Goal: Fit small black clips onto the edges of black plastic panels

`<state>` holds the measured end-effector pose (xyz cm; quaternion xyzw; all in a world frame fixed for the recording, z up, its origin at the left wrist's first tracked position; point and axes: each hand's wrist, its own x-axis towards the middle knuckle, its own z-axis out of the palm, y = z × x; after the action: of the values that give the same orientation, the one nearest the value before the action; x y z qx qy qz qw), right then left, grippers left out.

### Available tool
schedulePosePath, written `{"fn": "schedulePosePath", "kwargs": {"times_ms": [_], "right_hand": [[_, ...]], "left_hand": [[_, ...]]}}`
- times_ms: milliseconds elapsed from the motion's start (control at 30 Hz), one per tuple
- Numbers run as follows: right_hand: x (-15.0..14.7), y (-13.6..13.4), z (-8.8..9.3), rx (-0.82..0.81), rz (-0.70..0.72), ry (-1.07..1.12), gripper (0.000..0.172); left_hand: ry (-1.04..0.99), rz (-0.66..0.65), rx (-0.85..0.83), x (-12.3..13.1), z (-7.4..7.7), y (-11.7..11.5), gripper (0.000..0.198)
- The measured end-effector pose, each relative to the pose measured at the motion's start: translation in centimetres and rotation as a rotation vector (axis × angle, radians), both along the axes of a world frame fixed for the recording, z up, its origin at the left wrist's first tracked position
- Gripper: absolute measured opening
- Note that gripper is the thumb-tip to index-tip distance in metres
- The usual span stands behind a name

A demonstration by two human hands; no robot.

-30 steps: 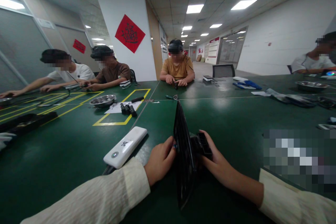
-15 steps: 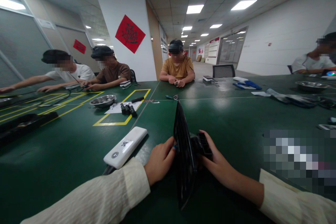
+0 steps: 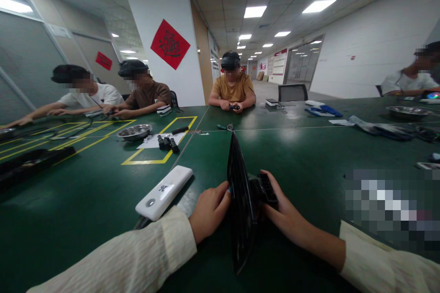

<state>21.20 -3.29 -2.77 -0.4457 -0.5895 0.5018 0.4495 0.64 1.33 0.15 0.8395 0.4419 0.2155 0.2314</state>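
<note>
A thin, glossy black panel (image 3: 240,197) stands on edge between my hands, seen nearly edge-on. From its right face juts a black blocky mount (image 3: 265,190) with slots along its side. My right hand (image 3: 280,206) is wrapped around that mount, its thumb below and fingers above. At the panel's left face, my left hand (image 3: 211,208) has its fingers closed and pressed together against the surface. A small blue spot shows at those fingertips; what they pinch is hidden. Left of my left hand lies a white power bank (image 3: 165,192) marked 26.
Black cylindrical parts (image 3: 167,143) rest on white paper beside a metal bowl (image 3: 134,132). A black tray (image 3: 36,162) lies at left. Grey gloves (image 3: 381,128) and another metal bowl (image 3: 409,112) sit at right. Several people work around the green table (image 3: 295,146).
My hands and the black panel hold almost the same position. Across the table, a person's hands have shifted slightly and now show a small dark object. The far-left person's arm has drawn back a little.
</note>
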Motion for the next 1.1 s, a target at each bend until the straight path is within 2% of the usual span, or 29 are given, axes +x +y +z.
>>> {"fn": "schedulePosePath", "kwargs": {"times_ms": [533,633,833,1100], "right_hand": [[-0.1,0.02,0.36,-0.011,0.01,0.016,0.082],[-0.12,0.09,0.19,-0.007,0.008,0.014,0.082],[-0.01,0.0,0.13,-0.024,0.02,0.049,0.086],[-0.11,0.13,0.01,-0.012,0.004,0.039,0.086]], "left_hand": [[0.059,-0.019,0.0,0.05,-0.19,0.17,0.05],[0.048,0.007,0.008,0.2,0.08,0.02,0.045],[-0.025,0.064,0.014,0.23,-0.19,-0.01,0.022],[-0.04,0.024,0.002,0.16,-0.05,-0.1,0.019]]}}
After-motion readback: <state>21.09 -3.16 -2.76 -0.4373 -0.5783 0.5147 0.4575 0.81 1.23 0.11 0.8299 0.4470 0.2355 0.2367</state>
